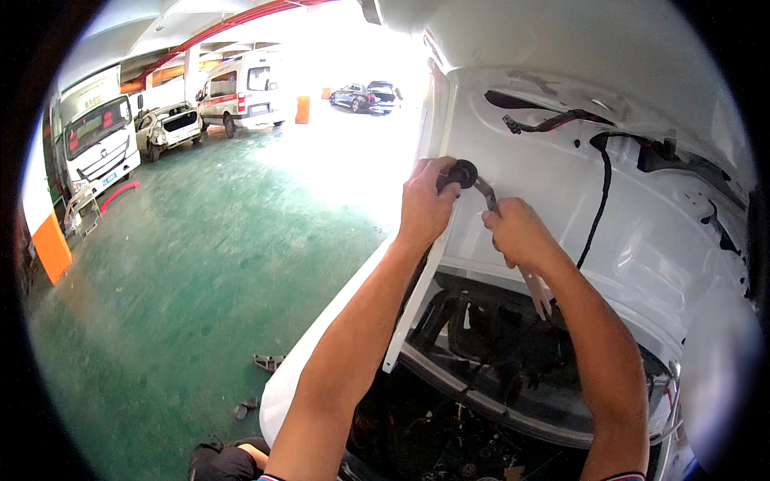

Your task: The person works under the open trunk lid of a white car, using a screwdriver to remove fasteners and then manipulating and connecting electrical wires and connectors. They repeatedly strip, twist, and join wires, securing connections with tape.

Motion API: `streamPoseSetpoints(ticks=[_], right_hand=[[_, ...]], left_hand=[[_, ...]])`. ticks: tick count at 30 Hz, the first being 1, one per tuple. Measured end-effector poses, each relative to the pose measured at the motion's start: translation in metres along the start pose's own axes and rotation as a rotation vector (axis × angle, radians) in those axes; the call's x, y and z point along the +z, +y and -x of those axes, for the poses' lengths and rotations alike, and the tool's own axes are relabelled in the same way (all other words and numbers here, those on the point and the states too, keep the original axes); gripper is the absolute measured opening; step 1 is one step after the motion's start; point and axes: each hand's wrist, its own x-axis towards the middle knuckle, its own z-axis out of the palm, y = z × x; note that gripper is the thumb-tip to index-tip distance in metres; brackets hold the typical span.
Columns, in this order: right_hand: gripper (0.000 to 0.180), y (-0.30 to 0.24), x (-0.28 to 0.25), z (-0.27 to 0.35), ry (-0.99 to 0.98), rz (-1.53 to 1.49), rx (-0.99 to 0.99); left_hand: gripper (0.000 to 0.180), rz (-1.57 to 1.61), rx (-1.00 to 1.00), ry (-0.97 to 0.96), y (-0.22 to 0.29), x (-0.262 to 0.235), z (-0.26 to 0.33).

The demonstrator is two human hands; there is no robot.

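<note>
My left hand [423,204] is closed around a black round piece [461,173] with a recessed centre, held at the edge of a white car body panel [513,172]. My right hand [523,234] grips a bent metal bar tool [485,191]. The tool's upper end reaches the black round piece; I cannot tell whether they touch. Its long flat lower end [535,293] sticks out below my fist. Under my forearms is a dark opening in the white body, with a window pane and black parts [497,329] in it.
A black cable [600,200] and loose connector [512,124] hang on the panel. A narrow white strip [413,313] runs beside my left forearm. A black bracket [267,362] lies on the green floor [200,280]. Farther off stand a truck [100,140], a van [245,92] and cars.
</note>
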Motion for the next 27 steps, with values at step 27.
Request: streamPoseSetpoints(ticks=[27], right_hand=[[0.035, 0.002, 0.009, -0.007, -0.027, -0.222, 0.046]], left_hand=[[0.046, -0.333, 0.263, 0.071, 0.012, 0.014, -0.001]])
